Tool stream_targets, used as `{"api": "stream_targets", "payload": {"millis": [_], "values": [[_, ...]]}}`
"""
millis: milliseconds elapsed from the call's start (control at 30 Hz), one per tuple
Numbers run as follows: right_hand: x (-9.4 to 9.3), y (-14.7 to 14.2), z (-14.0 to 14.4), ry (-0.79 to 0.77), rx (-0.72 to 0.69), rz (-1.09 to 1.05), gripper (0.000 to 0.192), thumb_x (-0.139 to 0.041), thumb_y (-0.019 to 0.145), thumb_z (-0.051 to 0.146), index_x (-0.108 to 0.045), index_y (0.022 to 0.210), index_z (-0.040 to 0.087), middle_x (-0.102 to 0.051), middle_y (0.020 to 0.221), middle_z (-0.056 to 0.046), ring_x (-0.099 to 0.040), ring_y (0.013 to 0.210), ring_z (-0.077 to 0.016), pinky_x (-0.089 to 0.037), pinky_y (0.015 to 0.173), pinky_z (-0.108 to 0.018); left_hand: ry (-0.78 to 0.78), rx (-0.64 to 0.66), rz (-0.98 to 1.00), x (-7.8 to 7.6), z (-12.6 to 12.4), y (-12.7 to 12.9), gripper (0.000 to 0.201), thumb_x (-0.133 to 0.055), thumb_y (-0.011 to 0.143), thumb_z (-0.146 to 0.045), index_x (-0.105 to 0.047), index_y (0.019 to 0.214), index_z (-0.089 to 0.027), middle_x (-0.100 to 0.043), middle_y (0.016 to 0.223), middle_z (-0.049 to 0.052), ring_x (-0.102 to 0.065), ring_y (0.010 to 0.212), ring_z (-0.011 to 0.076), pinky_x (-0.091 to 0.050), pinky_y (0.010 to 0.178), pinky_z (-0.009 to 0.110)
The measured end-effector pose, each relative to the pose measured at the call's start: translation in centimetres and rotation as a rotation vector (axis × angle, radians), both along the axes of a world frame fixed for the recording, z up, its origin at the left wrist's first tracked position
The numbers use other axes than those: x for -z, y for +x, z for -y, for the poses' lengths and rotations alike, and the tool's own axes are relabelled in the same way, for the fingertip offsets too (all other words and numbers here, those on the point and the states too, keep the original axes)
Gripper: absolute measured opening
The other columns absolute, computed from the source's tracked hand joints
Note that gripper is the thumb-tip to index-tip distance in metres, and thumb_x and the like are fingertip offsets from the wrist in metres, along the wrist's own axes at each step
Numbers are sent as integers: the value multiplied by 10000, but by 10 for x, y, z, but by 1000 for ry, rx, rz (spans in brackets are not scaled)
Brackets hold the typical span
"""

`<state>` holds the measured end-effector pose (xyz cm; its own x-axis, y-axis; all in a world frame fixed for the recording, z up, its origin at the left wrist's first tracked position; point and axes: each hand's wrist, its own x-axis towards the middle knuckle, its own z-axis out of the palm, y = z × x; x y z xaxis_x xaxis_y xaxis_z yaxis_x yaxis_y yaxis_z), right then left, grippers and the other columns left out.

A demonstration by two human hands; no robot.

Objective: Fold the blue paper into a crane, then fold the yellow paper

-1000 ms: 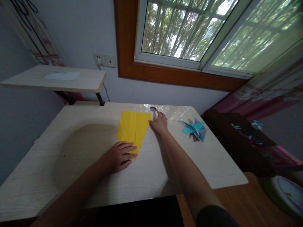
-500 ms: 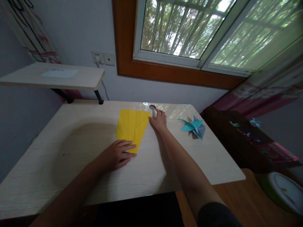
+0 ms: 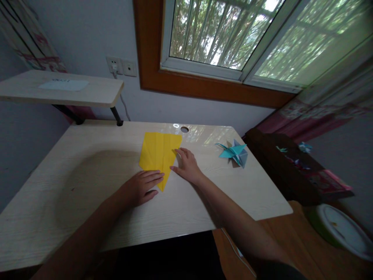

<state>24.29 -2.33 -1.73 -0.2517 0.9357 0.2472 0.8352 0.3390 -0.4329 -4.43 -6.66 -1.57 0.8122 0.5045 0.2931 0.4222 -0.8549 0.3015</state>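
Observation:
A partly folded sheet of yellow paper [image 3: 155, 149] lies on the pale wooden desk, its pointed end towards me. Lengthwise creases show on it, and its right side is folded in. My left hand [image 3: 146, 186] rests on the lower left part with fingers stretched out, covering some of the paper near the point. At the right slanted edge is my right hand [image 3: 186, 165], its fingers and thumb apart, fingertips touching the paper's edge. Neither hand grips the paper.
A blue origami crane [image 3: 234, 151] sits on the desk's right side. The desk [image 3: 96, 217] has a round cable hole [image 3: 184, 129] at the back. A raised shelf [image 3: 96, 95] stands at the back left. Right of the desk are a dark wooden cabinet [image 3: 268, 155] and a round white lid [image 3: 344, 229].
My right hand has moved from the paper's upper right corner down along its right edge, towards me. My left hand stays on the lower part. The whole view has shifted slightly.

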Motion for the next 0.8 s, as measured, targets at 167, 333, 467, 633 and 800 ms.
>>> {"api": "stream_targets", "payload": {"millis": [167,333,467,633,800], "values": [[-1,-12,28,-31,-85,6,856,-746,809,573,-417,1526,238,-404,1554,-177,-357,1471,-350,-349,1191,-548,17,0,-10,6,-1,0,554,-553,1000,-341,-448,1535,-237,-539,1533,89,-493,1417,265,-426,1152,472],[-3,-22,45,-83,-128,25,906,-756,797,593,-383,1545,243,-365,1587,-180,-274,1521,-373,-308,1209,-595,11,-13,10,7,-1,0,551,-554,1000,-339,-450,1534,-250,-559,1515,87,-507,1405,263,-430,1143,470],[-2,-26,55,-92,-139,10,893,-755,809,579,-369,1552,267,-342,1605,-175,-254,1534,-381,-309,1210,-601,15,-21,10,6,0,0,559,-565,994,-332,-448,1536,-256,-569,1505,90,-511,1402,267,-440,1127,474],[0,-28,63,-93,-166,-6,953,-793,767,600,-362,1555,282,-335,1618,-173,-240,1544,-386,-303,1212,-621,14,-27,11,4,1,1,553,-568,991,-326,-460,1529,-260,-563,1512,84,-509,1402,269,-436,1125,475],[-1,-22,63,-95,-222,2,936,-794,759,626,-413,1537,270,-397,1592,-177,-236,1550,-396,-317,1201,-633,10,-30,27,4,1,1,523,-569,991,-345,-494,1506,-290,-560,1518,61,-509,1398,262,-423,1139,469]]}}
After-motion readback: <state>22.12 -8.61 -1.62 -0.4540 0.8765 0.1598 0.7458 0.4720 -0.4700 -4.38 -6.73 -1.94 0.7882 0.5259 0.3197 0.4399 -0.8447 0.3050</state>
